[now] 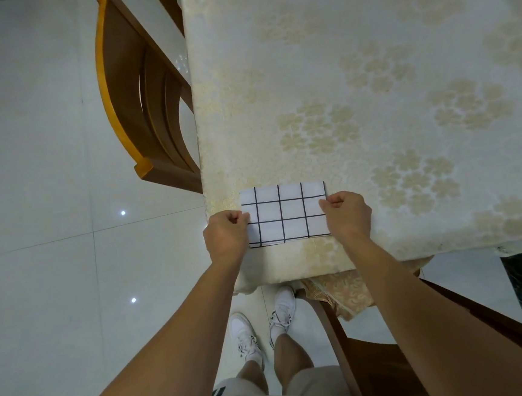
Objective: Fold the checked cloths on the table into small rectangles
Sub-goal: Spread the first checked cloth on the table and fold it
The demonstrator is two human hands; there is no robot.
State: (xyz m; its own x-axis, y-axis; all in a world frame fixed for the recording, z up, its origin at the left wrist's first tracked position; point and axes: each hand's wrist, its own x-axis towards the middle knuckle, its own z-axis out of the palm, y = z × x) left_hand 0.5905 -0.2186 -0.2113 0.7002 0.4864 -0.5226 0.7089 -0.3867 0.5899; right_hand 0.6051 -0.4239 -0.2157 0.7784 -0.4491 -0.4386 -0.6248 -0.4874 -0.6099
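At table [366, 46] corner: I see checked cloth [285, 214], folded.
Left hand [225, 234]: fingers curled, pinches left edge.
Right hand [348, 215]: pinches right edge.

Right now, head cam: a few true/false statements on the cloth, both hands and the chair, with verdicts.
The white, black-checked cloth lies folded as a rectangle on the cream floral tablecloth. True.
The left hand pinches the cloth's left edge. True.
The right hand lies flat on the tablecloth, clear of the cloth. False: it pinches the cloth's right edge.
A second checked cloth lies unfolded further up the table. False: only one cloth shows.
A brown wooden chair stands beside the table's left edge. True.
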